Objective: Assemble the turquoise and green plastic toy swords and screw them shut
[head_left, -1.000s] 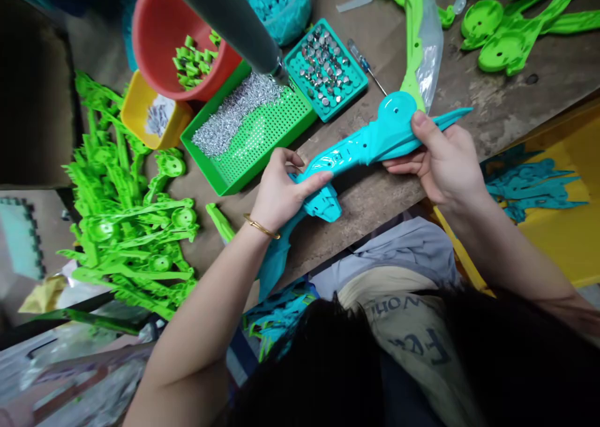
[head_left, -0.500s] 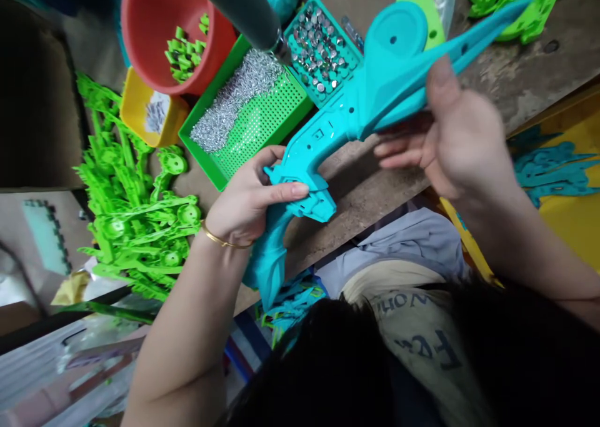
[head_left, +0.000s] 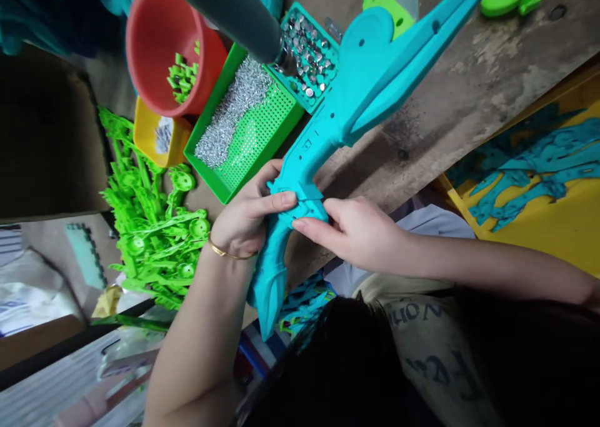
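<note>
A long turquoise plastic toy bow body (head_left: 323, 127) slants across the middle, its round disc and pointed tip toward the upper right. My left hand (head_left: 248, 217), with a gold bangle at the wrist, wraps round its grip with the thumb on top. My right hand (head_left: 359, 230) is closed at the stubby block beside the grip, thumb and forefinger pinching its end. The lower end of the toy bow body hangs past the bench edge, near my left forearm.
A green basket (head_left: 290, 124) of small silver screws, a turquoise tray (head_left: 307, 105) of shiny metal pieces and a red bowl (head_left: 206, 70) stand behind. Bright green plastic parts (head_left: 154, 227) pile at left. A dark cylindrical tool (head_left: 234, 14) hangs overhead. A yellow bin (head_left: 539, 227) holds turquoise parts.
My right hand has come from beside the upper arm of the toy bow body down to the block near the grip and closed on it. The view has shifted slightly.
</note>
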Motion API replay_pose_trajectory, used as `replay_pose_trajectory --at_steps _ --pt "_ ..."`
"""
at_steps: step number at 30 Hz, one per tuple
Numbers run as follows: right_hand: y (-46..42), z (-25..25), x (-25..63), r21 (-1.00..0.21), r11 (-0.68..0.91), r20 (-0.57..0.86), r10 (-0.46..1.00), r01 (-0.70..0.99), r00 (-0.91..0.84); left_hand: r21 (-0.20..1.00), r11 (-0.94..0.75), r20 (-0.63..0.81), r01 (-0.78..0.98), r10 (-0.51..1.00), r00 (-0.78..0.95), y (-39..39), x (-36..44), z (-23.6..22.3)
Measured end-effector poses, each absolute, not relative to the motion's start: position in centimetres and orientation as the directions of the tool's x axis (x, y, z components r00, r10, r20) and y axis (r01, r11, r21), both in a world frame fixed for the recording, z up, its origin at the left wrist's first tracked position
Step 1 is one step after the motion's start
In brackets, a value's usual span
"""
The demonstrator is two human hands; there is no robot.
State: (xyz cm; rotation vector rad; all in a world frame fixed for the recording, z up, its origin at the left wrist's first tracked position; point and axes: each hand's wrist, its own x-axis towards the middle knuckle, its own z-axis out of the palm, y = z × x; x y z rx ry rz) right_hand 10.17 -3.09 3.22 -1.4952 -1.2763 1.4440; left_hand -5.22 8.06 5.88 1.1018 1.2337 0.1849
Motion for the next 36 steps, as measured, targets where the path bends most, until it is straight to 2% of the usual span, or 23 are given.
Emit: replay_pose_trajectory --at_steps 4,8,10,15,21,26,30,36 --pt "-3.3 4.0 10.1 -0.953 -0.276 -0.293 0.946 0.128 -0.139 0.702 0.589 -0.712 0.400 0.569 0.411 7.9 -5.1 6.1" --pt "-3.1 4.0 10.5 -0.955 -0.294 -0.294 0.937 0.030 -0.190 0.693 0.596 -0.721 0.405 0.560 0.409 7.6 -4.9 6.6" --pt "-2.6 3.4 11.1 -0.956 -0.293 -0.290 0.948 -0.007 -0.134 0.707 0.565 -0.707 0.425 0.584 0.400 7.4 -4.9 6.7" --pt "-1.2 2.2 12.2 -0.969 -0.201 -0.223 0.960 -0.141 0.166 0.753 0.511 -0.655 0.415 0.640 0.402 6.5 -4.1 6.8" --pt "-1.1 1.9 11.7 -0.942 -0.198 -0.268 0.931 -0.271 0.249 0.774 0.435 -0.611 0.460 0.703 0.363 6.3 -3.2 6.8" --pt "-1.1 1.6 10.8 -0.896 -0.162 -0.258 0.948 -0.414 0.187 0.747 0.421 -0.642 0.514 0.656 0.396 7.2 -3.9 6.7" --pt "-1.3 1.2 10.6 -0.895 -0.176 -0.277 0.940 -0.410 0.200 0.741 0.482 -0.662 0.467 0.640 0.390 7.2 -3.9 6.5" --pt "-1.2 0.0 10.7 -0.925 -0.100 -0.235 0.908 -0.366 0.348 0.732 0.570 -0.681 0.374 0.623 0.384 6.5 -3.0 5.5"
